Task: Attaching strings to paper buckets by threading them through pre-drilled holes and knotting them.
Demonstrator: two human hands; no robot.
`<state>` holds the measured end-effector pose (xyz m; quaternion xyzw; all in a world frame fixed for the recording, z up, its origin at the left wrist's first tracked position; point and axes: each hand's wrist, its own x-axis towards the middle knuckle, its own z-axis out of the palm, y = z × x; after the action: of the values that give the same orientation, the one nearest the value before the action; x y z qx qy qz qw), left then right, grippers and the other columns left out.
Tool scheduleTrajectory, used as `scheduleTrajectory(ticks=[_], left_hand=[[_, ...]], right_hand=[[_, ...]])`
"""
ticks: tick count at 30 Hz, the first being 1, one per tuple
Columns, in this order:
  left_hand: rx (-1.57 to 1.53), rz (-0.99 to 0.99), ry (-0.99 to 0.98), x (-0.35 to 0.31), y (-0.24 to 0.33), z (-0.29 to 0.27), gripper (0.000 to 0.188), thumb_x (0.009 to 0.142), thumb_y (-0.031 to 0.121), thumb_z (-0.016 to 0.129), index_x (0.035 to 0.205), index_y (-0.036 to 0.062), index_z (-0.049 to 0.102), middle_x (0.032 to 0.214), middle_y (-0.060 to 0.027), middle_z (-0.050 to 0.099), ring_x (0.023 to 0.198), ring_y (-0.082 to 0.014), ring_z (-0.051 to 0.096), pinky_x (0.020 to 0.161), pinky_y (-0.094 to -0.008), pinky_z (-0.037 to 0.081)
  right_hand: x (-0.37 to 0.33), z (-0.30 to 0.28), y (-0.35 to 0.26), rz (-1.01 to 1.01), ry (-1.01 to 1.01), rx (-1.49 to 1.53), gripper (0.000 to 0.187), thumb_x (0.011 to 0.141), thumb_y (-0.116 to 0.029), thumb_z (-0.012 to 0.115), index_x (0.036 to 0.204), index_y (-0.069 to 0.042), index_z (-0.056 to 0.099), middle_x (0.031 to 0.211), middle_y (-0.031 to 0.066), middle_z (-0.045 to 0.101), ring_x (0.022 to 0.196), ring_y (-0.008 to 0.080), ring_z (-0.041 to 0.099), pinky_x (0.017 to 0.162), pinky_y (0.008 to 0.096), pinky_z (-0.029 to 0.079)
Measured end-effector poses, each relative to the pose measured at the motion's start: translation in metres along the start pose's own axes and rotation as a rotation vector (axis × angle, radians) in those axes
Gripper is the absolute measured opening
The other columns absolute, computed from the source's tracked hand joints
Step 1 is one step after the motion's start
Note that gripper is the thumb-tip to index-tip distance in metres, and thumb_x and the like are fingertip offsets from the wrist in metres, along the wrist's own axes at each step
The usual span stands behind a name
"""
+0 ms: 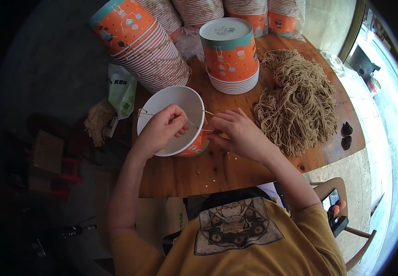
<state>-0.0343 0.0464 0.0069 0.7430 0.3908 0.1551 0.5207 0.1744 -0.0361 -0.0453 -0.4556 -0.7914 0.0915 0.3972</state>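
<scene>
A white-lined paper bucket (177,95) with an orange outside tilts on the wooden table in front of me. Thin tan cord (146,112) runs across it, with a small loop at its left side and strands coming out at the right. My left hand (166,127) is over the opening, fingers closed in a pinch on the cord. At the bucket's right side my right hand (239,133) pinches the cord between thumb and fingers. Just where the strands pass through the wall is hard to make out.
Right of my hands lies a big heap of tan cords (297,101). An upside-down bucket stack (229,57) stands behind; a leaning stack (148,50) bears tan cords. Bagged stacks (199,11) line the back. Two dark objects (346,135) lie near the right edge.
</scene>
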Motion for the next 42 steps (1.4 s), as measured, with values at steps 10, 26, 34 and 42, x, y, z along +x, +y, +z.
scheduleTrajectory(ticks=[10,26,34,42], left_hand=[[-0.247,-0.034,-0.017,-0.007,0.01,0.001,0.02,0.095,0.018,0.047,0.109,0.0039,0.05,0.095,-0.0055,0.06,0.086,-0.011,0.058,0.072,-0.024,0.046],[0.029,0.13,-0.033,-0.011,0.009,-0.002,0.013,0.091,0.007,0.05,0.103,0.0038,0.052,0.086,0.0046,0.048,0.078,-0.0017,0.044,0.072,-0.0178,0.038],[0.079,0.044,-0.19,-0.01,0.01,0.003,0.017,0.091,0.012,0.053,0.107,0.0031,0.054,0.081,0.0034,0.048,0.076,-0.0035,0.045,0.071,-0.0195,0.04],[0.265,0.112,-0.201,-0.006,0.01,-0.002,0.01,0.087,0.011,0.055,0.088,0.0016,0.057,0.08,-0.0001,0.054,0.072,-0.0086,0.051,0.068,-0.0256,0.044]], right_hand=[[0.006,0.005,-0.003,-0.02,-0.013,0.084,0.011,0.083,-0.017,0.061,0.087,-0.007,0.059,0.079,0.0071,0.057,0.08,0.0264,0.057,0.076,0.0378,0.042],[0.005,-0.003,-0.003,0.041,-0.044,0.051,0.012,0.082,-0.019,0.062,0.091,-0.01,0.062,0.082,0.0053,0.058,0.085,0.028,0.057,0.08,0.0482,0.044],[0.009,-0.008,-0.008,0.072,-0.093,0.056,0.014,0.082,-0.019,0.062,0.093,-0.01,0.063,0.085,0.0051,0.058,0.086,0.0282,0.057,0.083,0.0502,0.044],[0.01,-0.01,-0.009,0.064,-0.155,0.085,0.017,0.082,-0.02,0.062,0.096,-0.011,0.063,0.086,0.0057,0.059,0.086,0.0276,0.057,0.082,0.0486,0.044]])
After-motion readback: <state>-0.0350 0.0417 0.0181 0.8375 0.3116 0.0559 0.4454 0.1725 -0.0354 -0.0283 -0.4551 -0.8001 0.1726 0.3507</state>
